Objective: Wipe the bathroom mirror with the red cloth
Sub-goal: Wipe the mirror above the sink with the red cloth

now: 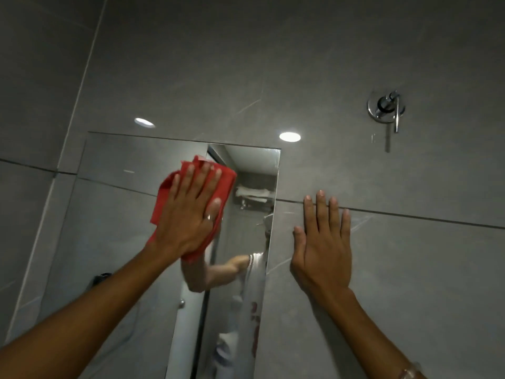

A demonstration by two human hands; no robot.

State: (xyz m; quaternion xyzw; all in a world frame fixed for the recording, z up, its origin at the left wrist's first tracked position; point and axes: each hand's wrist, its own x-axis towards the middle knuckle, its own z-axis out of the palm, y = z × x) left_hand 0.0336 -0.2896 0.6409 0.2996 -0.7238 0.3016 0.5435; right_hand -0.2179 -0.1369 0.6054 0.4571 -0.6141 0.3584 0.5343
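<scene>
Mid-wipe: left hand [191, 214] flat, fingers spread, pressing red cloth [175, 192] on mirror [114, 214] frame centre; lower glass prob. left. Right hand [322, 250] flat, empty, on wall [410, 255].

your left hand [188, 212] lies flat on the red cloth [218, 187], fingers spread, pressing it against the upper part of the mirror [114, 214]. your right hand [322, 247] rests open and flat on the grey tiled wall [273, 64], just beside the mirror's right edge. a chrome tap handle [386, 109] sits on the wall well above your right hand.
</scene>
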